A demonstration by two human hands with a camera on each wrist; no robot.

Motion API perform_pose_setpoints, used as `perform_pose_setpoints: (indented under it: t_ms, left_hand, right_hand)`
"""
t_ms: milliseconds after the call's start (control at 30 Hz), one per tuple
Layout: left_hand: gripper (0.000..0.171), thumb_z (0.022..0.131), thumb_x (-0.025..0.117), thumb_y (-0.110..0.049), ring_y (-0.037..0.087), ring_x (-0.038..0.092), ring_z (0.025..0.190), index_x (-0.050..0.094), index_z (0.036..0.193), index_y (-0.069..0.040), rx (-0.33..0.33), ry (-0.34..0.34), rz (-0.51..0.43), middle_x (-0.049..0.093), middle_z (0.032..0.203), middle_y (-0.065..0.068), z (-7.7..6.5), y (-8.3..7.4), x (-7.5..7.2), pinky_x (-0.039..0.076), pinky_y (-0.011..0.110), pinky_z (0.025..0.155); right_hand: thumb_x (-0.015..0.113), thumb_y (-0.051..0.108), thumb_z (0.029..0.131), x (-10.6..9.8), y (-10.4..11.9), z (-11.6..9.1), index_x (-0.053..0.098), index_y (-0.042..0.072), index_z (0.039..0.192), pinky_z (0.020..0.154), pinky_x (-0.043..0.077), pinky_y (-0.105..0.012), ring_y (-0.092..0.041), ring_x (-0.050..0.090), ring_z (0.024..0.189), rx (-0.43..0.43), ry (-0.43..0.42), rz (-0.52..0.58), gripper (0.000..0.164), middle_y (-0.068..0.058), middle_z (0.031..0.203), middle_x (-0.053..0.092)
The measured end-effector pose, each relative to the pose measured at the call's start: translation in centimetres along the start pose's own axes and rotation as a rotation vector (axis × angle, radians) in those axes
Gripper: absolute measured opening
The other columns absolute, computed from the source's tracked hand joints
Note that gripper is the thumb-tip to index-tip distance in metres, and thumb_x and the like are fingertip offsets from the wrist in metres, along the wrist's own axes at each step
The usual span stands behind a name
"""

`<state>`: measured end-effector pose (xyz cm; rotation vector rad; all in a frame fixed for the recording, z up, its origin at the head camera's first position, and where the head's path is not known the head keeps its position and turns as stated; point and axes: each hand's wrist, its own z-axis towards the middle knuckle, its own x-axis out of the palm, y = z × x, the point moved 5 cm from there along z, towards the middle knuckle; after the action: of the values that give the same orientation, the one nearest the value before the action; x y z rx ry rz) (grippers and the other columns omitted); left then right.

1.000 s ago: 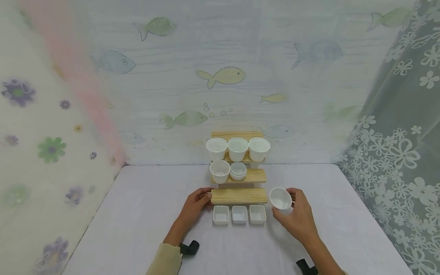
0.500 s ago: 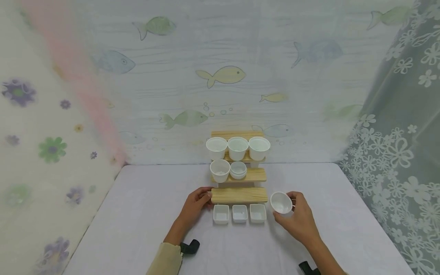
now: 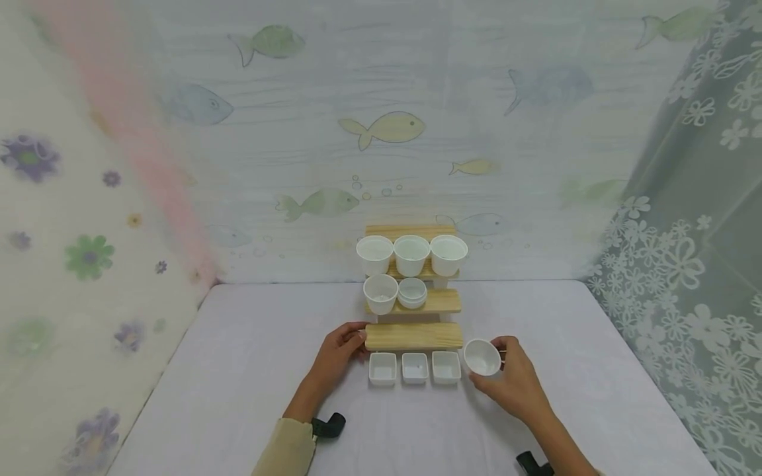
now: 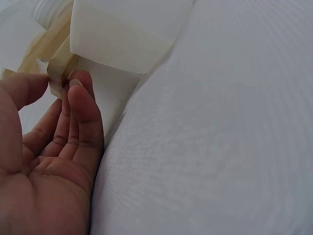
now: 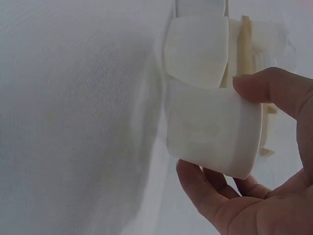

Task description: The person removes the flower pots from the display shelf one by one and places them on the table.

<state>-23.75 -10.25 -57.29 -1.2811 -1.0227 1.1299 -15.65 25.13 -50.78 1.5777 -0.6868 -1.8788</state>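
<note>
A round white cup (image 3: pixel 482 357) is gripped by my right hand (image 3: pixel 513 380), thumb on one side and fingers on the other. In the right wrist view the cup (image 5: pixel 212 129) appears right beside a square white dish (image 5: pixel 198 49); whether they touch I cannot tell. My left hand (image 3: pixel 335 357) pinches the left end of the lowest wooden step (image 3: pixel 413 336) of a tiered stand; the left wrist view shows thumb and fingertips on that wood end (image 4: pixel 59 71). Three small square dishes (image 3: pixel 415 368) stand in a row in front of the stand.
Three white cups (image 3: pixel 411 256) line an upper step. On the step below sit another cup (image 3: pixel 380 294) and small stacked bowls (image 3: pixel 412 293). The stand rests on a white-covered table (image 3: pixel 256 344), with a fish-patterned curtain (image 3: pixel 393 66) behind.
My right hand has brought the cup nearer to me and then slightly left, to beside the rightmost square dish. The left hand keeps its place on the wooden step.
</note>
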Motion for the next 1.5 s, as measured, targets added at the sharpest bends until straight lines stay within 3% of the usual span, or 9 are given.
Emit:
perform_pose_setpoints:
  t_ms: [533, 933, 1233, 1500]
  left_hand:
    - [0.035, 0.107, 0.066, -0.025, 0.022, 0.069, 0.094, 0.066, 0.137, -0.008, -0.009, -0.001, 0.014, 0.074, 0.107, 0.01, -0.2, 0.1, -0.1, 0.059, 0.028, 0.078]
    - [0.038, 0.107, 0.066, -0.025, 0.022, 0.068, 0.093, 0.065, 0.139, -0.003, -0.015, 0.004, 0.003, 0.073, 0.106, 0.012, -0.1, 0.1, 0.0, 0.057, 0.027, 0.077]
    - [0.038, 0.108, 0.065, -0.025, 0.021, 0.069, 0.094, 0.064, 0.139, -0.004, -0.007, 0.005, 0.023, 0.073, 0.109, 0.012, -0.2, -0.1, 0.1, 0.058, 0.027, 0.078]
    - [0.035, 0.109, 0.064, -0.025, 0.02, 0.069, 0.094, 0.065, 0.138, -0.006, -0.01, -0.001, 0.028, 0.073, 0.108, 0.011, -0.2, -0.2, 0.0, 0.058, 0.027, 0.078]
  right_hand:
    - [0.096, 0.019, 0.076, 0.6, -0.8, 0.1, 0.048, -0.006, 0.132, 0.096, 0.057, -0.056, -0.037, 0.066, 0.112, 0.033, 0.059, -0.053, 0.078, -0.024, 0.124, 0.063]
    - [0.095, 0.022, 0.078, 0.6, -1.0, 0.2, 0.048, -0.007, 0.135, 0.098, 0.057, -0.054, -0.037, 0.067, 0.113, 0.021, 0.07, -0.024, 0.079, -0.024, 0.126, 0.062]
    - [0.092, 0.042, 0.083, 0.0, -0.4, 0.5, 0.046, -0.007, 0.144, 0.103, 0.055, -0.053, -0.038, 0.062, 0.12, -0.021, 0.016, -0.022, 0.091, -0.025, 0.132, 0.058]
    - [0.091, 0.037, 0.085, -0.6, 0.9, 1.0, 0.046, -0.007, 0.144, 0.105, 0.052, -0.056, -0.039, 0.058, 0.124, -0.089, -0.055, -0.023, 0.087, -0.024, 0.138, 0.054]
